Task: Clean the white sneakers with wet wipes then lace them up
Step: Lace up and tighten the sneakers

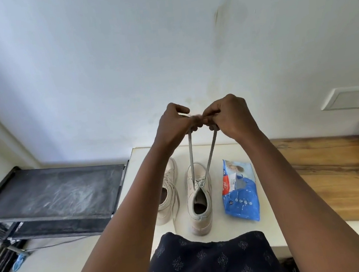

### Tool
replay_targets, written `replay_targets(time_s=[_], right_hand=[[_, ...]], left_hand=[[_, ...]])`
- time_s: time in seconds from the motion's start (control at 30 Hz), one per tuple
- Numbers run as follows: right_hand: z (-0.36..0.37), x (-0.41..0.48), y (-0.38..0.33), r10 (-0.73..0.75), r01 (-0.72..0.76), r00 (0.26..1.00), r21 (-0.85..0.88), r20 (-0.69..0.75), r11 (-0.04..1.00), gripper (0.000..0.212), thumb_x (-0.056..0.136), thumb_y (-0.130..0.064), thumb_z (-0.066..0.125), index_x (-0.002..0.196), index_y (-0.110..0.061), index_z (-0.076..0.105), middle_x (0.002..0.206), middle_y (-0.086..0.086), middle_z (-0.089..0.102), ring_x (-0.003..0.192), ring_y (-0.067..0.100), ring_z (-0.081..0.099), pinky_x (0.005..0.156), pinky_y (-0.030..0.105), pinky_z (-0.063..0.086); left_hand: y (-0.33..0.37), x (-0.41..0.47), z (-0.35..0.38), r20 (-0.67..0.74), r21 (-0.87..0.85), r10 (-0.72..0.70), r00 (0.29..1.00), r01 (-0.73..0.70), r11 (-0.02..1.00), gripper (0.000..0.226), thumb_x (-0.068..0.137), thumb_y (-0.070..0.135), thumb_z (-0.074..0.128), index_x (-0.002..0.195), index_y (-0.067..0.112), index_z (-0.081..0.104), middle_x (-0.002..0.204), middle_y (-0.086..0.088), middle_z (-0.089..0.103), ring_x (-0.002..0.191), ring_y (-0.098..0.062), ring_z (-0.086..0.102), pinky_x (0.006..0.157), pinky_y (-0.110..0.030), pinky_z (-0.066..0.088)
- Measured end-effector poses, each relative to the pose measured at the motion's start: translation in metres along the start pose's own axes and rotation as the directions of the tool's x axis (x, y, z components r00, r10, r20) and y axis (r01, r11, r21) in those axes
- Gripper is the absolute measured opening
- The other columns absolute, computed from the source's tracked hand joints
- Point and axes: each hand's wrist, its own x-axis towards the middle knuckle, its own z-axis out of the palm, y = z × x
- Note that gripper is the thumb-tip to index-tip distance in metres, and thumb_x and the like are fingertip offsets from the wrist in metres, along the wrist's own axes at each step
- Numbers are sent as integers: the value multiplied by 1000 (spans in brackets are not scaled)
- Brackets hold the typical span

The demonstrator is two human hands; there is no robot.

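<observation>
- The left hand point(173, 120) and right hand point(228, 116) were raised well above the table, knuckles nearly touching. Each had its fingers curled round one end of the lace point(190, 150). The exact pinch was blurred, so I could not tell whether a knot was being formed between them.
- The two strands ran taut from the hands down to the top eyelets of the sneaker point(198, 196), which stood upright on the white table point(227, 150) with its heel towards the person.
- Risk: with nothing holding the shoe down, a harder upward pull would likely lift or tip it, as the lace was its only restraint.
- Risk: if one end slipped from a hand, that strand would go slack and the ends would come out uneven. The lacing might also loosen through the upper eyelets.
- Risk: an uneven pull could leave one end too short to tie.
- The other sneaker point(169, 191) stood just beside it on the left, partly hidden by the left forearm, with its own lace trailing loose. A toppling shoe would probably land on it, and the laces could tangle.
- The wipes pack point(239, 189) lay near on the right, apart from the shoe. A shoe tipping that way could nudge it towards the wooden top point(325, 174).
</observation>
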Motion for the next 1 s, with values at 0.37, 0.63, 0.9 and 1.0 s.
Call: replay_targets(time_s=[0.37,0.63,0.9,1.0], right_hand=[[5,-3,16,239,-383,917,538,319,751,24,96,-3,46,77,-8,59,69,6,53,59,12,46,60,24,39],[10,-10,27,211,-359,933,719,291,595,12,90,0,54,80,-2,62,59,4,63,52,13,54,53,20,49],[11,-11,48,257,-232,966,522,26,820,22,90,1,55,72,-9,63,64,10,61,54,18,59,53,22,48],[17,-14,59,385,-324,922,633,43,704,27,94,2,47,71,-10,57,70,11,62,58,18,63,59,25,52]], left_hand=[[-16,-6,2,159,93,240,958,-256,962,37,72,13,71,104,32,68,79,10,65,81,-5,60,84,-26,50],[-29,-6,12,9,-219,282,959,-273,937,21,87,5,61,90,22,72,88,4,57,100,-14,52,82,-21,45],[-43,0,8,-170,-334,126,977,-177,926,23,91,10,59,74,20,72,77,10,71,89,-10,63,82,-17,44],[-46,-1,5,-135,-543,59,989,-123,831,31,98,7,44,74,9,63,79,0,67,87,-14,64,83,-20,48]])
